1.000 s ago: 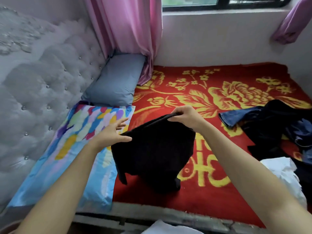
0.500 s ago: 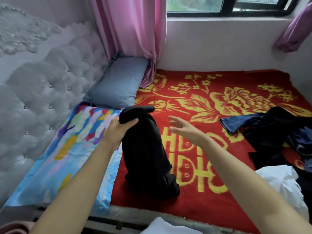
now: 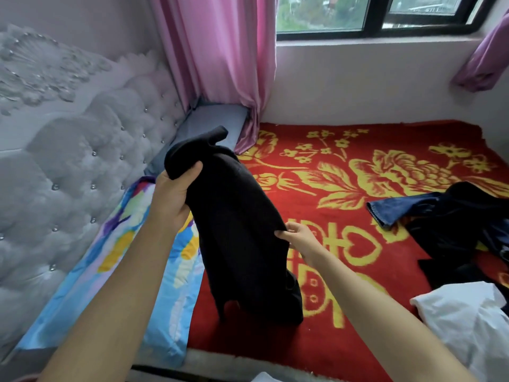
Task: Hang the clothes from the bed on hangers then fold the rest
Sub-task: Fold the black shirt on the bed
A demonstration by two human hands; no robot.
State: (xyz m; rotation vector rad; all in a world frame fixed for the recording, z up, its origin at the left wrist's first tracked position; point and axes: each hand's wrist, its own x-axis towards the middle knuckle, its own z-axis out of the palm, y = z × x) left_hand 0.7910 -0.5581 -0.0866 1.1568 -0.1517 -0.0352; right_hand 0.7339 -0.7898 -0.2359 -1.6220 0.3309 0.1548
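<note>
A black garment (image 3: 237, 232) hangs bunched above the red and yellow blanket (image 3: 358, 244), its lower end resting on the blanket. My left hand (image 3: 173, 197) grips its top end, fingers curled round the cloth. My right hand (image 3: 298, 238) pinches the garment's right edge about halfway down. At the right edge lie a heap of dark clothes with blue jeans (image 3: 451, 221) and a white garment (image 3: 468, 321).
A colourful pillow (image 3: 115, 274) lies along the grey tufted headboard (image 3: 68, 172), with a grey pillow (image 3: 209, 122) behind it under the pink curtain (image 3: 220, 64). A white wall and a window (image 3: 371, 15) bound the bed's far side. The bed's near edge runs along the bottom.
My left hand took the black garment's top and lifted it higher. My right hand let go of the top, then came down and pinched the right edge.
</note>
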